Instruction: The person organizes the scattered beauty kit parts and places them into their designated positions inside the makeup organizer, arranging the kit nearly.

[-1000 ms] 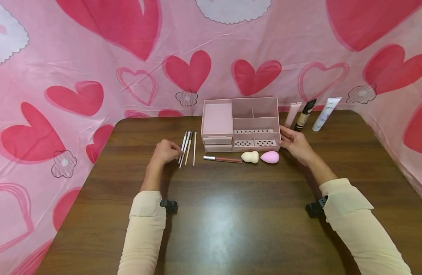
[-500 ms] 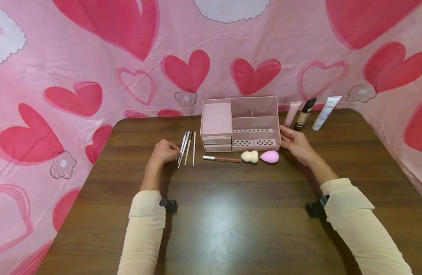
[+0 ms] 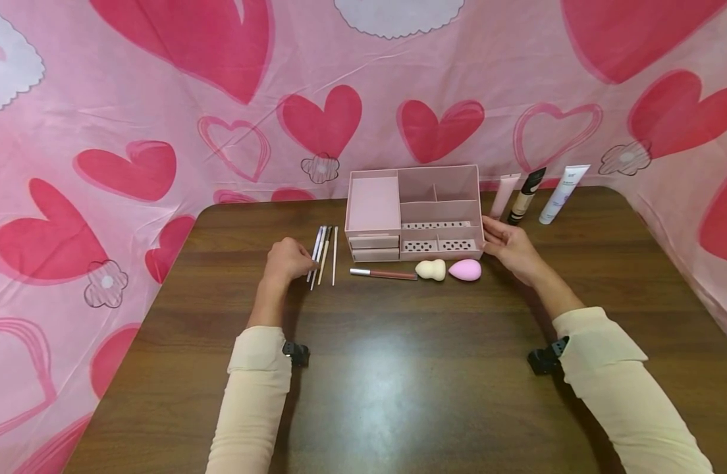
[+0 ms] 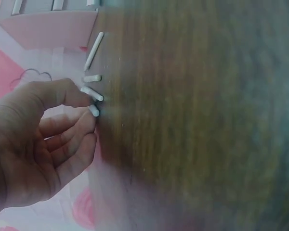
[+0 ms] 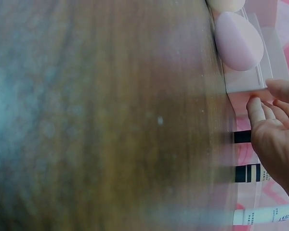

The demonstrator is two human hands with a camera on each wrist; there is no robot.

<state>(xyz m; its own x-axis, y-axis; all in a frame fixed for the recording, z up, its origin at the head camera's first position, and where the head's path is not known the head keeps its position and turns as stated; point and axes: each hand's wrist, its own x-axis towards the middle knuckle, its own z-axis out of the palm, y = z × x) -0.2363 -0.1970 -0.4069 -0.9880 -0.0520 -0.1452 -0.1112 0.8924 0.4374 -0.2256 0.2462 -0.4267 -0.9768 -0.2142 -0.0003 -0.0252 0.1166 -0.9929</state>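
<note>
Several slim makeup brushes lie side by side, left of a pink desktop organizer. My left hand is at the leftmost of them. In the left wrist view its thumb and fingertips pinch around the pale end of one brush, and the neighbouring brush lies against the thumb. My right hand touches the organizer's right side wall with relaxed fingers. Just behind that hand stands a pink tube.
In front of the organizer lie a lip gloss tube, a cream sponge and a pink sponge. A black-capped bottle and a white tube stand at the back right. A heart-print cloth hangs behind the table.
My left hand shifts slightly left, then back to the right, and the lower end of a brush under it moves along a little. The right hand stays at the organizer's side.
</note>
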